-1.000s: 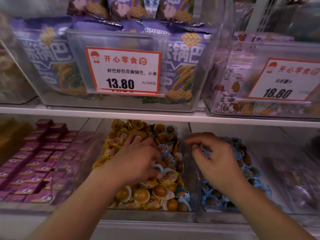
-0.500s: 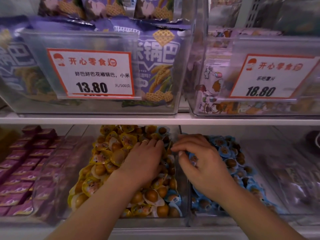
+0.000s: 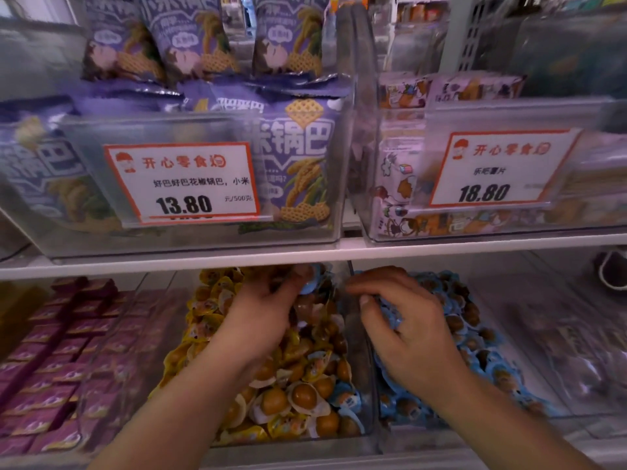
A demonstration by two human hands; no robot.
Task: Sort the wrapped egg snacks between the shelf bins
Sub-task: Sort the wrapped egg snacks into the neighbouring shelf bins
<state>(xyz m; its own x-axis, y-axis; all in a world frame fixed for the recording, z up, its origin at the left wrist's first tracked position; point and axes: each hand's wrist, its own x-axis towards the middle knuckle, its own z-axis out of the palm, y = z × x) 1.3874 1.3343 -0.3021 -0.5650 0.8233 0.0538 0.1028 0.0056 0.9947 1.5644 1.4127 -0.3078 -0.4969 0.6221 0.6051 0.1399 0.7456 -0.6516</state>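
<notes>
The left hand [image 3: 261, 320] has reached deeper into the yellow-wrapped egg bin [image 3: 368, 395] and now pinches a blue-wrapped egg [image 3: 310, 286], a stray bound rightward, while the right hand [image 3: 407, 330] curls over blue packets [image 3: 475, 334], grip unclear.

yellow-wrapped eggs [image 3: 281, 378] beside blue-wrapped eggs [image 3: 475, 334]

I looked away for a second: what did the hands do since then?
The left hand reached toward the back of the yellow-wrapper bin and now pinches a blue-wrapped egg. The right hand stayed over the blue-wrapper bin, fingers curled on blue wrappers. Both price tags are unchanged.
</notes>
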